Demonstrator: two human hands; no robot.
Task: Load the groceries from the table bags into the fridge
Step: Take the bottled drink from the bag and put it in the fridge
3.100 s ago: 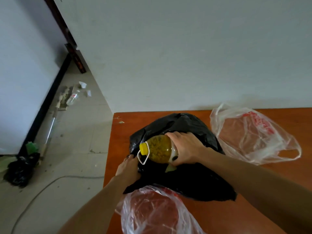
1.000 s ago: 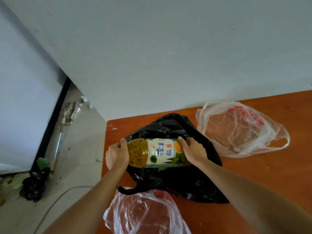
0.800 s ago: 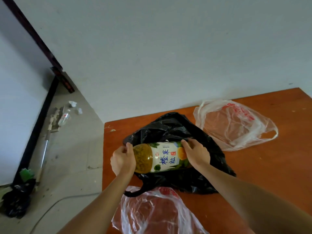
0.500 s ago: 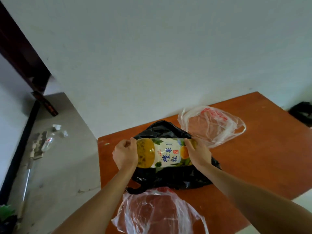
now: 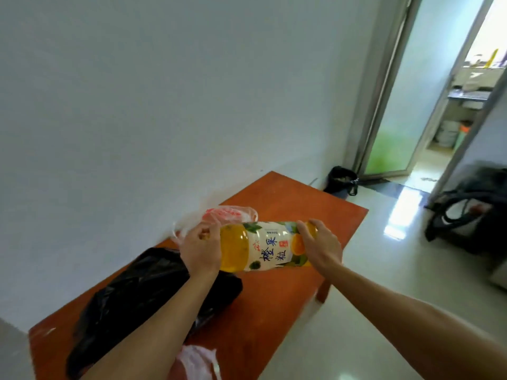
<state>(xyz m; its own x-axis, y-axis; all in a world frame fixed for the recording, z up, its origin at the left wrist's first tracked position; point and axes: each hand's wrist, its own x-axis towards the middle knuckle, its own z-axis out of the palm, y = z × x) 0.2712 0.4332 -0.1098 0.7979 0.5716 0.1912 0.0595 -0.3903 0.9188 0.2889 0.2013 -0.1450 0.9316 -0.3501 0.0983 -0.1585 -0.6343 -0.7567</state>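
A large bottle of orange juice (image 5: 263,246) with a white and green label hangs sideways in the air above the orange wooden table (image 5: 277,303). My left hand (image 5: 201,249) grips its cap end, and my right hand (image 5: 319,246) grips its base end. Below my left arm the black plastic bag (image 5: 129,300) lies slumped on the table. A clear bag with red print (image 5: 227,213) lies behind the bottle near the wall. Another clear bag (image 5: 196,363) shows at the table's near edge. No fridge is in sight.
A white wall runs along the table's far side. To the right lies a shiny tiled floor (image 5: 384,270) with a small black bin (image 5: 341,181) by an open doorway (image 5: 428,105). Dark bags (image 5: 472,212) sit on the floor at the far right.
Both hands have lifted the bottle up out of the black bag and carried it to the right. The view has swung right, bringing the doorway and floor into sight.
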